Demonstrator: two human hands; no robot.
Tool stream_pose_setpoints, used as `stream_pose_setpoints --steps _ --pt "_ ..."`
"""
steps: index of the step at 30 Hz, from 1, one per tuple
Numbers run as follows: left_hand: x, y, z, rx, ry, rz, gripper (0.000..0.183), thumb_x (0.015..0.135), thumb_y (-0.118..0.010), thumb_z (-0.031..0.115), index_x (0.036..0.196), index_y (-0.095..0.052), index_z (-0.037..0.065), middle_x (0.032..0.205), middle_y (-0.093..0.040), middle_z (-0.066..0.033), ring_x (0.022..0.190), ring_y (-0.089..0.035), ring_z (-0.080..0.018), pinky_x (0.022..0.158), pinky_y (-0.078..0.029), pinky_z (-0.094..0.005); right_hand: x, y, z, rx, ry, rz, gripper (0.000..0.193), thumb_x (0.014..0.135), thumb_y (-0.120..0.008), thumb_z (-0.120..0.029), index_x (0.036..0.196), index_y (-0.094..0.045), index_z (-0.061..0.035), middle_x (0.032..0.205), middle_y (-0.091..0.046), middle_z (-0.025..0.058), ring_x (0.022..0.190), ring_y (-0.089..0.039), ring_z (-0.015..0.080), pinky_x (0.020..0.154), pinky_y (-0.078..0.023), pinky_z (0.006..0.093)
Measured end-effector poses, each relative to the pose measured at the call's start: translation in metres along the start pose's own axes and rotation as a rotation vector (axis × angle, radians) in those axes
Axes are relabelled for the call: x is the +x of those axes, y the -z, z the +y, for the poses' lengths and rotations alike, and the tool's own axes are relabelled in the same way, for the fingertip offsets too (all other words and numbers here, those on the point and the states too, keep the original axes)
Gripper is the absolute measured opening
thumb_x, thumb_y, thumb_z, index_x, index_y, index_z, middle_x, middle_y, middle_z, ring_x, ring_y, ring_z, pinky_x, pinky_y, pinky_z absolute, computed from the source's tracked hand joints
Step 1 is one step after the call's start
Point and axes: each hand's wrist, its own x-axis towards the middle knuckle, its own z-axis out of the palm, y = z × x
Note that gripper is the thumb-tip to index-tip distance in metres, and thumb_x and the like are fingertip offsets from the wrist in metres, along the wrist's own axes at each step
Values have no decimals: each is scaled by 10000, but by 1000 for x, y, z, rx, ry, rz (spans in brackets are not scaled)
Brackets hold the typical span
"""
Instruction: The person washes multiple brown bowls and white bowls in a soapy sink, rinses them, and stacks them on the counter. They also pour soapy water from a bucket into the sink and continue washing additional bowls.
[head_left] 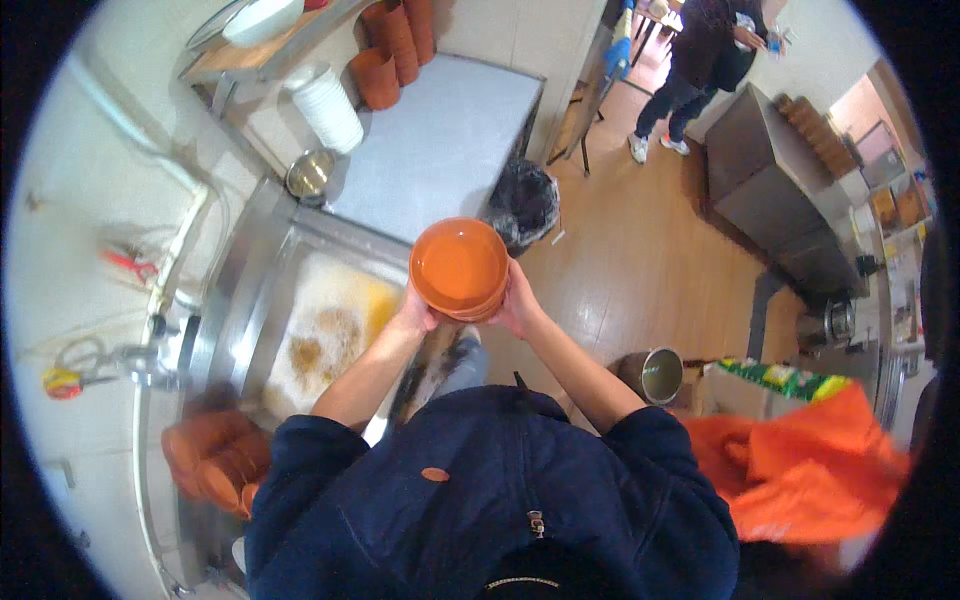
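A stack of orange-brown bowls [459, 266] is held out in front of my body, between both hands. The top bowl looks bare inside, and rims of others show beneath it. My left hand [419, 310] grips the stack's left side, and my right hand [518, 303] wraps its right side; most fingers are hidden behind the bowls. To the left is a metal sink [245, 318] of foamy water [325, 330] with brownish and yellow patches. More brown bowls [222, 455] sit by its near end.
Beyond the sink, a grey-white table [435, 130] bears stacked brown bowls [377, 78], tilted white bowls [325, 108] and a metal bowl [311, 174]. A black-lined bin [525, 200] stands beside it. At right are a metal pot [652, 376] and orange cloth [800, 460]; a person [700, 60] stands far off.
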Motion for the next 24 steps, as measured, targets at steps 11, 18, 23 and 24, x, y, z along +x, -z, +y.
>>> stream_pose_setpoints --steps 11,18,23,24 --pt "212 39 52 -245 127 338 553 901 -358 508 1282 -458 120 1320 -461 -109 1188 -469 -287 926 -423 -501 241 64 -114 3 -197 -83 639 888 -217 -561 1352 -376 -151 1393 -381 77 1264 -375 298 1005 -327 512" --pt "298 59 36 -264 -228 447 580 897 -321 537 1295 -450 134 1328 -459 -87 1181 -472 -294 933 -409 -507 334 104 -166 -181 -441 -90 602 908 -236 -527 1332 -399 -132 1378 -401 63 1259 -381 258 1018 -327 467" --pt "314 32 37 -171 -352 647 613 897 -305 566 1307 -440 131 1348 -439 -89 1224 -430 -289 942 -403 -485 372 111 -178 -261 -264 -370 636 903 -243 -569 1358 -353 -139 1391 -384 71 1264 -372 258 1028 -310 467" --pt "310 24 42 -215 -336 694 620 897 -303 573 1309 -437 129 1348 -439 -89 1230 -423 -280 942 -405 -471 370 110 -184 -278 -293 -382 651 896 -245 -588 1367 -339 -149 1401 -368 77 1271 -361 283 1027 -301 495"
